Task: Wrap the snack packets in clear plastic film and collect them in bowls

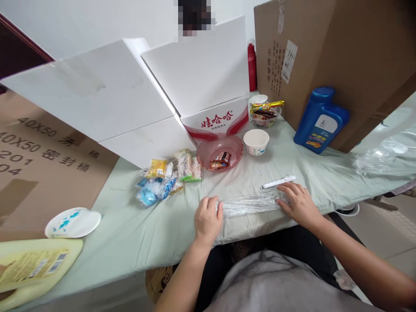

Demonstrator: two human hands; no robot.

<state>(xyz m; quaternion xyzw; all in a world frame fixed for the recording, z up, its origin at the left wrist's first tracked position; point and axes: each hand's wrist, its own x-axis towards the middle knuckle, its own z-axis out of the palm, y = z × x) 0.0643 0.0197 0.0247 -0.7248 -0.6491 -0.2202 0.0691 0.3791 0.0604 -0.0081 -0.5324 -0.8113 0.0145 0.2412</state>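
Note:
A crumpled strip of clear plastic wrap (250, 203) lies along the front edge of the pale green table (130, 234). My left hand (208, 219) is closed around its left end. My right hand (297, 203) lies flat on its right end with the fingers spread. A white pen-like tool (277, 182) rests just beyond my right hand. Farther back stand a pink bowl (204, 154) holding wrapped snacks and a white paper cup (256, 141).
Several snack packets (169, 175) lie left of the pink bowl. A white open carton (136, 95) with red print stands behind. A blue jug (320, 119), a brown cardboard box (341, 47), a paper plate (73, 222) and a yellow bottle (29, 266) surround the work area.

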